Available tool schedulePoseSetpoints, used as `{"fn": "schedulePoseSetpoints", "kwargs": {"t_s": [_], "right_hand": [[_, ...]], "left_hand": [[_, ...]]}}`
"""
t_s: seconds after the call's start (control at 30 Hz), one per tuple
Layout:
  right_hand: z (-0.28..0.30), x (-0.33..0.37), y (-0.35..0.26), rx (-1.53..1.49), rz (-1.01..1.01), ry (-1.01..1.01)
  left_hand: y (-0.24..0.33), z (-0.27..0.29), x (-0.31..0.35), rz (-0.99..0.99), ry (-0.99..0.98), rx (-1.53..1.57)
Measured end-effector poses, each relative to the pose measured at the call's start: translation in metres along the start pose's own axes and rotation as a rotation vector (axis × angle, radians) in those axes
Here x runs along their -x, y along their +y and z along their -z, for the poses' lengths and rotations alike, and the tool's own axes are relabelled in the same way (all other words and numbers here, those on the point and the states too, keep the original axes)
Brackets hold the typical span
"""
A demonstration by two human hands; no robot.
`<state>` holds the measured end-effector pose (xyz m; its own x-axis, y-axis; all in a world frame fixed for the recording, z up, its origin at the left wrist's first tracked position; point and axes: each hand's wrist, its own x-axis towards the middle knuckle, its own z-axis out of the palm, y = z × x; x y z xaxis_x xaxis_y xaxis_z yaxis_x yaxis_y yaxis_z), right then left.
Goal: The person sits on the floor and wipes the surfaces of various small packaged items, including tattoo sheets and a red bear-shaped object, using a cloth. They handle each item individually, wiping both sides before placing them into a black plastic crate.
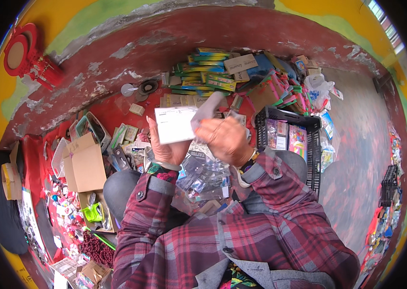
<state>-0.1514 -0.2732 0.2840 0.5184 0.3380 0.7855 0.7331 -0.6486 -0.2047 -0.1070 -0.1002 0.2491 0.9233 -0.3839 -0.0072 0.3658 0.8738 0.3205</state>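
Note:
My left hand (170, 152) grips a flat white box (173, 126) from below, its thumb along the left edge. A little small dark print shows on the box's upper face. My right hand (228, 138) is closed on a grey cloth (208, 110), which lies against the box's right end and covers part of it. One end of the cloth sticks up beyond the fingers. Below my hands, between my knees, lie several clear plastic packets (198, 173) with dark cards in them.
A black plastic crate (313, 166) with colourful packets stands by my right knee. An open cardboard box (85, 164) and a white basket (60, 156) are at left. Stacked green-yellow packages (203, 72) lie along the far wall, beside a white plastic bag (318, 87).

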Motion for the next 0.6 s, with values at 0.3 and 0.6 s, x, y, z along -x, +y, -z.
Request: {"fn": "schedulePoseSetpoints", "kwargs": {"t_s": [0.3, 0.6], "right_hand": [[-0.001, 0.001, -0.001, -0.738, -0.358, -0.288], [0.020, -0.018, -0.017, -1.247, -0.837, 0.027]], "left_hand": [[0.032, 0.023, -0.006, -0.036, 0.002, -0.041], [0.017, 0.028, -0.004, 0.025, -0.126, -0.041]]}}
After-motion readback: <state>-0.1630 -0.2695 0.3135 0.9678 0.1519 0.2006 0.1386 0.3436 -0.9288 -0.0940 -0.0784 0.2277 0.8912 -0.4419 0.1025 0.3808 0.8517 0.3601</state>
